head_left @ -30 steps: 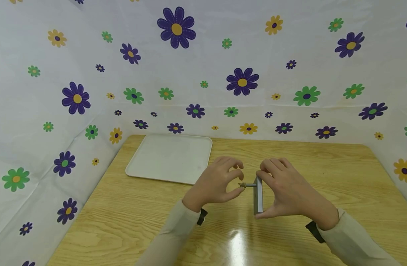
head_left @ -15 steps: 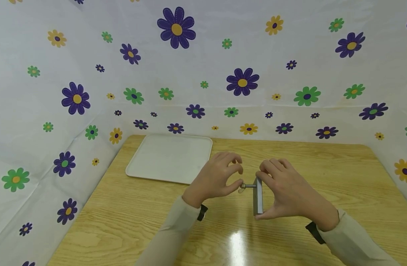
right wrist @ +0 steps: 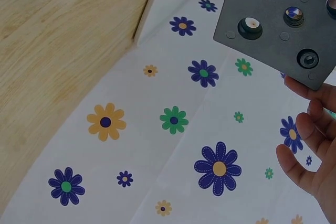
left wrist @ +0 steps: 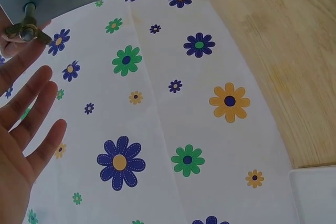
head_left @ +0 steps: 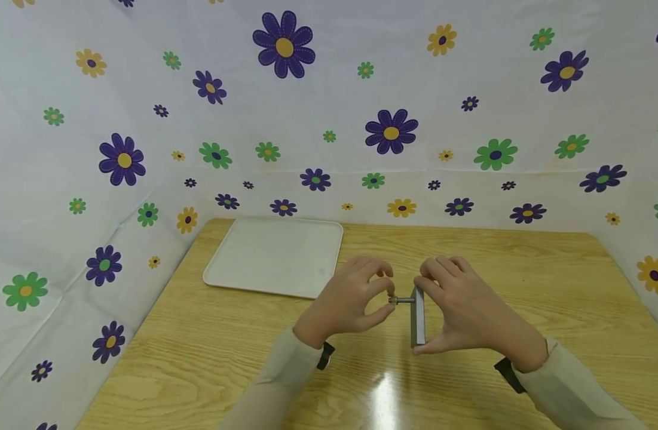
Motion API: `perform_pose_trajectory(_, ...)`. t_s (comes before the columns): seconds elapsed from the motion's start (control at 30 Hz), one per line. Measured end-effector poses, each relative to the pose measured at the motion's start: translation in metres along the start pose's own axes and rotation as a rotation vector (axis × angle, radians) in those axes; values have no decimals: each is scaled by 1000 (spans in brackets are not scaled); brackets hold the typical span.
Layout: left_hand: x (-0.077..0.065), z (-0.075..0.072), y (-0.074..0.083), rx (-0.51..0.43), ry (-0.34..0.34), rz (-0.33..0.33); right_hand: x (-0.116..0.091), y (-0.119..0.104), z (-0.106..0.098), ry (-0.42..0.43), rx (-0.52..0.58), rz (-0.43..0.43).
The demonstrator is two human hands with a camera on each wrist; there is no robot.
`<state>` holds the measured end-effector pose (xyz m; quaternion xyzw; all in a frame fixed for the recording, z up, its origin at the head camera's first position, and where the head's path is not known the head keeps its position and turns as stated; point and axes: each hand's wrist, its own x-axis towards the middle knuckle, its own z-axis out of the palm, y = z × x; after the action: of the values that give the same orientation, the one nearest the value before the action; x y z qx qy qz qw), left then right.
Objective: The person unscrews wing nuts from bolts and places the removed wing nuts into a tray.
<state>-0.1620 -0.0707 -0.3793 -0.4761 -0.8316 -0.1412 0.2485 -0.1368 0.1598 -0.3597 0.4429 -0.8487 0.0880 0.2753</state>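
"Currently, what is the left hand (head_left: 349,295) doing?"

"It is pinching a brass-coloured wing nut (left wrist: 32,28) between thumb and index finger. The other fingers are curving loosely, standing apart from one another."

"Position of the nut?"

"It is sitting near the free end of a bolt (head_left: 406,300), with the bolt's tip showing through it. A length of bare shank is separating the nut from a grey metal plate (head_left: 419,322)."

"And what is supporting the plate?"

"The right hand (head_left: 465,307) is gripping it over the worktop (head_left: 522,269), thumb at one edge and index finger at the opposite one. Other fingers are curling clear of it."

"Orientation?"

"It is presenting a narrow edge to the head camera, its broad faces pointing to the person's left and right. The bolt is projecting from the left-hand face, roughly square to it. In the right wrist view several round holes are showing, and a bolt head is sitting recessed in one near a corner."

"Surroundings?"

"A white tray (head_left: 275,255) is lying on the worktop, beyond the left hand and to its left. A flowered sheet (head_left: 329,107) is hanging behind. Both arms are wearing beige sleeves (head_left: 288,364)."
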Motion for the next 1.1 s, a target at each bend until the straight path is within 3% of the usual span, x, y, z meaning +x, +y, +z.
perform_pose_trajectory(0.4, 1, 4, -1, 3, -28, 9, 1, 0, 1, 3, 9, -7)
perform_pose_trajectory(1.1, 12, -5, -14, 46, -75, -41, 0, 1, 1, -8, -6, -8)
